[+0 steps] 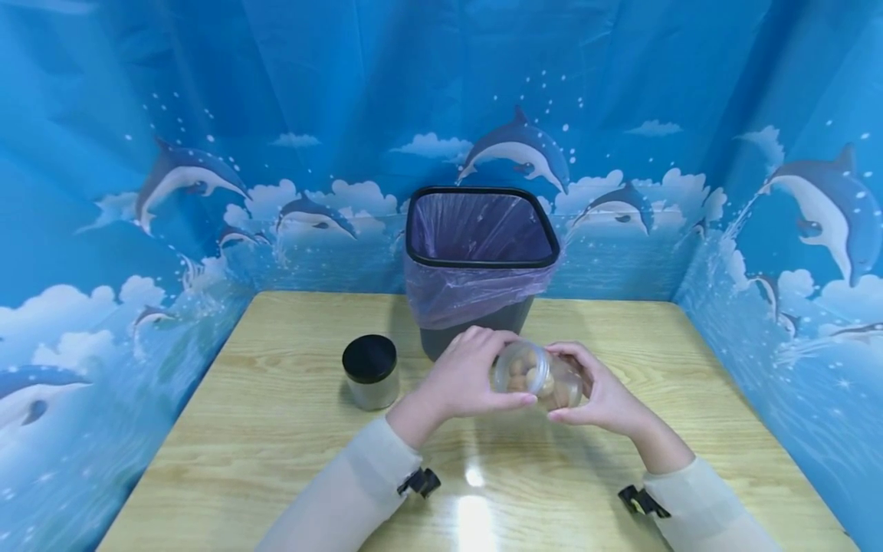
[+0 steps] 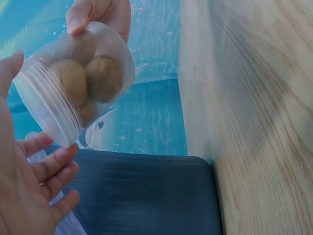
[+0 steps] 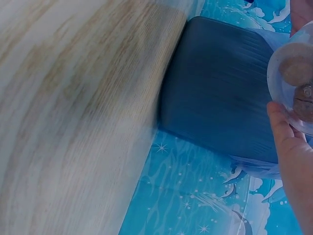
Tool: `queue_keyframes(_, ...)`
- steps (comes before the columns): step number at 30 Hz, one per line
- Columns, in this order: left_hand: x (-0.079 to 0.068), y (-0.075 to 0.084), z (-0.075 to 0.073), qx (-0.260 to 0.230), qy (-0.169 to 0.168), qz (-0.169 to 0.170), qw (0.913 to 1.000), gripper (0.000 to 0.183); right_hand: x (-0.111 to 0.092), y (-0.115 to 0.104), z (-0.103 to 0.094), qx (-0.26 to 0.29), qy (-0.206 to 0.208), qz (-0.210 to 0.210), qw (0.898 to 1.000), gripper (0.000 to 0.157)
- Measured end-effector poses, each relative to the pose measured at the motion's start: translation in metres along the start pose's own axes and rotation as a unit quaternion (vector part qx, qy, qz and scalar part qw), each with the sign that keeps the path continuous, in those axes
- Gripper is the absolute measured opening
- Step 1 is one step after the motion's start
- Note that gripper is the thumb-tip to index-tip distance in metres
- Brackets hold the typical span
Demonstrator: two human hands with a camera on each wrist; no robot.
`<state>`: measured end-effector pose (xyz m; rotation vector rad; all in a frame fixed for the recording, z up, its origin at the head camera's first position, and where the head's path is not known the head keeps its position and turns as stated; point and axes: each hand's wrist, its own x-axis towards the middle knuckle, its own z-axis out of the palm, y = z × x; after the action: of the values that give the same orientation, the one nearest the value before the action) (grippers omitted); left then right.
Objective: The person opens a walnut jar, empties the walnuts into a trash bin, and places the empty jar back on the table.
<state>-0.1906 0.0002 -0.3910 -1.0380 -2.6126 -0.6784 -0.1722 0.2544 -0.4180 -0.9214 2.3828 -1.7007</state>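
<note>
A clear plastic jar [image 1: 554, 385] with several round brown walnuts [image 2: 104, 78] inside is held tilted on its side, its ridged, whitish lid end [image 2: 49, 103] toward the left. My right hand [image 1: 599, 395] grips the jar's base end, thumb below and fingers above. At the lid end, my left hand [image 1: 471, 373] has its thumb on one side and its fingertips on the other, right at the rim. In the right wrist view, walnuts show through the round base, with the right fingers [image 3: 281, 127] along its edge.
A grey bin [image 1: 476, 337] lined with a thin purple bag [image 1: 448, 287] stands just beyond the hands. To the left, a jar with a black lid [image 1: 369, 359] stands upright on the wooden table [image 1: 276, 429]. Dolphin-printed blue curtains [image 1: 310, 100] enclose the back and sides.
</note>
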Motion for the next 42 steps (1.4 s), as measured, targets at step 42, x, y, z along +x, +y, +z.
queue_keyframes(42,-0.004,-0.015,-0.007,0.019,-0.043,0.1,0.9938,0.093,0.004,0.008,-0.001,-0.023,-0.027,-0.021,0.999,0.082)
